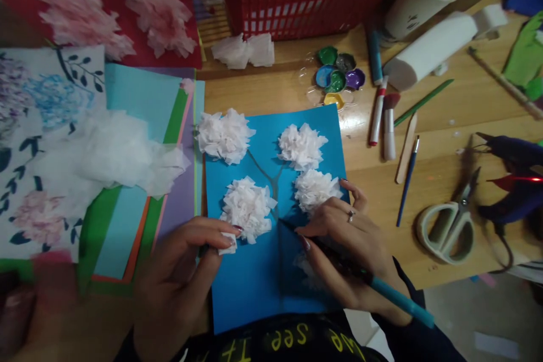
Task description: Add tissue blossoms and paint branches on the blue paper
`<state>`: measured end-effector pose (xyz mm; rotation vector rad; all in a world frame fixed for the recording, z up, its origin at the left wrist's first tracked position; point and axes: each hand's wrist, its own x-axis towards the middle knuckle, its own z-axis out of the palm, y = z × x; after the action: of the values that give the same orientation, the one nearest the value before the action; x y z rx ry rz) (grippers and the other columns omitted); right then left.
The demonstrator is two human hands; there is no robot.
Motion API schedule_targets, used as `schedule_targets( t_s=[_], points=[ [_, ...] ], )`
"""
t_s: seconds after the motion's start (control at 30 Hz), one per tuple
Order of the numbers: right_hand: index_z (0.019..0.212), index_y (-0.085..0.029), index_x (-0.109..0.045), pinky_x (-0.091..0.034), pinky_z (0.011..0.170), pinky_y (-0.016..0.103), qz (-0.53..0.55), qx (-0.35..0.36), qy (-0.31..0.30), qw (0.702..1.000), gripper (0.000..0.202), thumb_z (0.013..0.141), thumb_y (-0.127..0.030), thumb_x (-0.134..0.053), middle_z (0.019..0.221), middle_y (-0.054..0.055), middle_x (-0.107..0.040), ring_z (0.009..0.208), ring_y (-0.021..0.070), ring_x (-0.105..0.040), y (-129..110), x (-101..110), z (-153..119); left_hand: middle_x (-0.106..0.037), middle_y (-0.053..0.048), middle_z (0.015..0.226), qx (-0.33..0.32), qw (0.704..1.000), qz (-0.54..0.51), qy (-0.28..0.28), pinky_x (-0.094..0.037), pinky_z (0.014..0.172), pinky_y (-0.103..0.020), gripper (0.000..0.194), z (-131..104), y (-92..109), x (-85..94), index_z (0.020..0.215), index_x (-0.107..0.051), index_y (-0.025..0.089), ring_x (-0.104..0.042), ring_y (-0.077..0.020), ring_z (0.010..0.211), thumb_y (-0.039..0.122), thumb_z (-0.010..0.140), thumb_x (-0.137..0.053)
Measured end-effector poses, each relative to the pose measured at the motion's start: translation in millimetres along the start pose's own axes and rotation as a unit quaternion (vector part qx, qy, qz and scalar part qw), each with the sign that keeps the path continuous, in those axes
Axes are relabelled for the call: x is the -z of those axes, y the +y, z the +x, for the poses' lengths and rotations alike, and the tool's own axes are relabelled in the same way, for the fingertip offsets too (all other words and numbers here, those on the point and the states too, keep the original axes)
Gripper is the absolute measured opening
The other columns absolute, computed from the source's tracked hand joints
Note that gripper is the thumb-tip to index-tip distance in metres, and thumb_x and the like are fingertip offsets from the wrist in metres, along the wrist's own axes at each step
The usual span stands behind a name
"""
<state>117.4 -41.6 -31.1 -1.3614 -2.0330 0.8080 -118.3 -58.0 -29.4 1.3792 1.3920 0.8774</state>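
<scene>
A blue sheet of card (244, 294) lies before me, bearing several white ruffled tissue-paper flowers (248, 209) and a thin grey-green branch (275, 186). My right hand (345, 237) is closed around a teal-handled paintbrush (401, 300), its dark tip at the branch near the sheet's middle. Another white flower (311, 271) is partly covered by this hand and its shadow. My left hand (186, 266) pinches a small white piece of tissue paper (228, 244) just beside the lower left flower.
Paint pots (337, 80) stand behind the card, before a red basket (292, 5). At right lie brushes (389, 136), scissors (449, 226), a glue gun (509, 181) and a white bottle (432, 51). Coloured paper (131, 87) and white tissue (119, 147) lie left. Another person's blurred hand (17, 311) shows lower left.
</scene>
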Motion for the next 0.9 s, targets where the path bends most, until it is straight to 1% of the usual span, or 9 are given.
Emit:
schedule_targets(
  t_s=[0.17, 0.3, 0.37, 0.43, 0.53, 0.6, 0.73, 0.83, 0.9],
  points=[
    [0.087, -0.021, -0.063, -0.023, 0.108, 0.052, -0.002, -0.011, 0.021, 1.0, 0.009, 0.081, -0.015, -0.059, 0.076, -0.001, -0.063, 0.076, 0.0161, -0.062, 1, 0, 0, -0.067, 0.003, 0.094, 0.001, 1.0, 0.003, 0.011, -0.054, 0.08, -0.016, 0.017, 1, 1, -0.6, 0.086, -0.061, 0.026, -0.064, -0.0101, 0.093, 0.012, 0.09, -0.052],
    [0.072, -0.021, -0.059, -0.023, 0.108, 0.053, 0.042, 0.006, 0.0, 0.999, 0.013, 0.082, -0.013, -0.057, 0.063, -0.005, -0.059, 0.065, 0.0138, -0.058, 1, 1, -2, -0.068, 0.002, 0.091, 0.0, 1.0, -0.002, 0.023, -0.055, 0.079, -0.02, 0.015, 3, 2, -2.8, 0.083, -0.062, 0.024, -0.065, -0.0119, 0.091, 0.012, 0.088, -0.054],
    [0.071, -0.02, -0.059, -0.026, 0.106, 0.052, 0.055, 0.014, 0.016, 0.998, 0.015, 0.082, -0.011, -0.056, 0.061, -0.005, -0.059, 0.062, 0.0129, -0.057, 1, 3, -6, -0.069, 0.001, 0.09, -0.003, 0.999, -0.006, 0.039, -0.056, 0.078, -0.021, 0.014, 4, 3, -4.6, 0.082, -0.062, 0.023, -0.066, -0.013, 0.089, 0.012, 0.087, -0.055],
    [0.078, -0.02, -0.063, -0.033, 0.099, 0.049, 0.051, 0.017, 0.045, 0.998, 0.013, 0.083, -0.01, -0.056, 0.066, -0.003, -0.061, 0.063, 0.0135, -0.057, 1, 5, -10, -0.069, 0.001, 0.088, -0.017, 0.998, 0.0, 0.06, -0.056, 0.084, -0.025, 0.014, 4, 4, -6.5, 0.081, -0.063, 0.022, -0.067, -0.0138, 0.089, 0.012, 0.086, -0.056],
    [0.091, -0.02, -0.066, -0.043, 0.079, 0.038, 0.061, 0.018, 0.065, 0.996, 0.014, 0.085, -0.01, -0.058, 0.076, 0.001, -0.064, 0.071, 0.0154, -0.06, -1, 6, -17, -0.07, 0.002, 0.086, -0.059, 0.993, 0.022, 0.102, -0.049, 0.1, -0.031, 0.014, -3, 4, -9.1, 0.08, -0.064, 0.021, -0.068, -0.0127, 0.089, 0.01, 0.085, -0.057],
    [0.093, -0.02, -0.067, -0.045, 0.071, 0.032, 0.07, 0.014, 0.079, 0.994, 0.015, 0.084, -0.01, -0.061, 0.083, 0.003, -0.064, 0.076, 0.0159, -0.061, -2, 4, -21, -0.07, 0.002, 0.088, -0.091, 0.986, 0.039, 0.13, -0.049, 0.1, -0.031, 0.015, -9, 2, -10.8, 0.081, -0.064, 0.021, -0.068, -0.0123, 0.091, 0.008, 0.084, -0.057],
    [0.081, -0.021, -0.063, -0.044, 0.061, 0.026, 0.094, -0.017, 0.152, 0.984, 0.008, 0.08, -0.015, -0.07, 0.074, -0.001, -0.06, 0.066, 0.0117, -0.057, -4, -7, -22, -0.07, 0.001, 0.093, -0.182, 0.957, 0.139, 0.178, -0.052, 0.086, -0.025, 0.021, -20, -6, -13.7, 0.083, -0.068, 0.02, -0.067, -0.0124, 0.091, 0.003, 0.083, -0.056],
    [0.067, -0.02, -0.056, -0.037, 0.05, 0.023, 0.118, -0.036, 0.219, 0.968, 0.02, 0.078, -0.022, -0.072, 0.06, -0.005, -0.053, 0.053, 0.009, -0.049, -7, -18, -17, -0.07, -0.002, 0.096, -0.246, 0.925, 0.214, 0.197, -0.051, 0.087, -0.025, 0.025, -27, -14, -15.6, 0.084, -0.071, 0.019, -0.066, -0.0126, 0.092, 0.003, 0.085, -0.052],
    [0.06, -0.02, -0.05, -0.034, 0.047, 0.023, 0.116, -0.026, 0.243, 0.963, 0.028, 0.077, -0.024, -0.072, 0.056, -0.005, -0.05, 0.051, 0.0088, -0.046, -9, -25, -13, -0.07, -0.003, 0.098, -0.263, 0.918, 0.229, 0.189, -0.052, 0.086, -0.024, 0.028, -35, -21, -17.8, 0.087, -0.072, 0.018, -0.066, -0.0128, 0.093, 0.002, 0.087, -0.048]
  ],
)
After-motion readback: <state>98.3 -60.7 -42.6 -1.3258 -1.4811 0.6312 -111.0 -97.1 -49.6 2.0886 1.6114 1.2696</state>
